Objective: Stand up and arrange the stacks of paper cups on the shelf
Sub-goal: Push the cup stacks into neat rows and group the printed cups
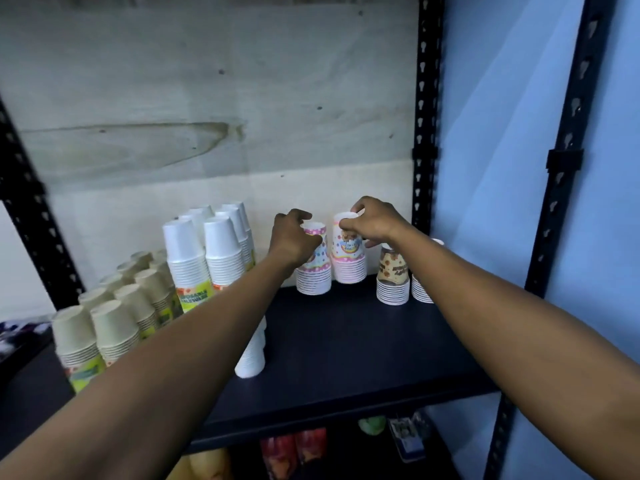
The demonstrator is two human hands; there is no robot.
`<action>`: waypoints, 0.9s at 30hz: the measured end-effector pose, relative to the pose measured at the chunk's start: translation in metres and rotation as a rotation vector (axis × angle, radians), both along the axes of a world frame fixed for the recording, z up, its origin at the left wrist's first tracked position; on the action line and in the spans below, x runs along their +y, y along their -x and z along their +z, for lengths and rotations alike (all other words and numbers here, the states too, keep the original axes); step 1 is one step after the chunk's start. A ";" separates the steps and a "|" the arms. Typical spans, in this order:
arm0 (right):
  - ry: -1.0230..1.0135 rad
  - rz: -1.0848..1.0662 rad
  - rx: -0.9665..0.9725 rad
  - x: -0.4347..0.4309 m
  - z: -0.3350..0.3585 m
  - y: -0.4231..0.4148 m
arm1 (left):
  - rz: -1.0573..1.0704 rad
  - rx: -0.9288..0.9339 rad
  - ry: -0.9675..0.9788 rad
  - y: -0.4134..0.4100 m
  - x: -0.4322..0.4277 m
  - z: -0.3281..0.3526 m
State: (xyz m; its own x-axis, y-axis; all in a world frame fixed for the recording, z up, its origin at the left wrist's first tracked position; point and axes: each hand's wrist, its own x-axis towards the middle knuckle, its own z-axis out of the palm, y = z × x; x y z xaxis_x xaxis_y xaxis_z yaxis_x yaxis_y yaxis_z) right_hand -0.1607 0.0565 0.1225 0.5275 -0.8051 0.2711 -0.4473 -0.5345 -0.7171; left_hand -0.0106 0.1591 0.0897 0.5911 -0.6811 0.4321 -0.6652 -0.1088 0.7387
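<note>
Both arms reach to the back of a dark shelf (346,341). The left hand (294,239) grips an upright polka-dot cup stack (314,275). Just beside it, the right hand (374,223) pinches the top of a pink-banded cup stack (349,266).

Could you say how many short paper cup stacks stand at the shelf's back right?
4: pink stack in left hand, rainbow stack in right hand, brown stack, last stack half hidden behind forearm.

A dark shelf (346,358) carries upside-down cup stacks. The dotted stack (313,275) stands near the back, with a pink-rimmed stack (349,270) just right of it and a brown-printed stack (393,282) further right. Tall white stacks (204,258) and beige stacks (104,327) stand to its left.
</note>
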 end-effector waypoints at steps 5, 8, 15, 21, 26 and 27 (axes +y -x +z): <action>-0.045 0.016 0.016 0.014 -0.032 0.008 | -0.020 0.053 -0.001 -0.002 0.017 -0.024; -0.054 0.017 0.012 0.016 -0.047 0.011 | -0.028 0.077 0.011 0.003 0.021 -0.034; -0.045 0.030 0.072 0.021 -0.072 0.020 | -0.002 0.034 -0.002 0.015 0.028 -0.069; -0.024 0.028 0.011 0.018 -0.086 0.021 | 0.019 0.000 0.057 0.022 0.033 -0.085; 0.005 0.021 0.010 0.022 -0.095 0.025 | 0.019 0.009 0.079 0.023 0.036 -0.092; 0.021 0.019 0.008 0.023 -0.096 0.026 | 0.015 0.013 0.090 0.023 0.036 -0.094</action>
State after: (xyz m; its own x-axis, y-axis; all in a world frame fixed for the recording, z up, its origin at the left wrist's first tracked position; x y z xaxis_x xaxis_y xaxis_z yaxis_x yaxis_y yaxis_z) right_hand -0.1864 0.0797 0.0266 0.5446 -0.7893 0.2835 -0.4428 -0.5577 -0.7021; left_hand -0.0333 0.1947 -0.0041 0.6070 -0.6312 0.4829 -0.6541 -0.0516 0.7547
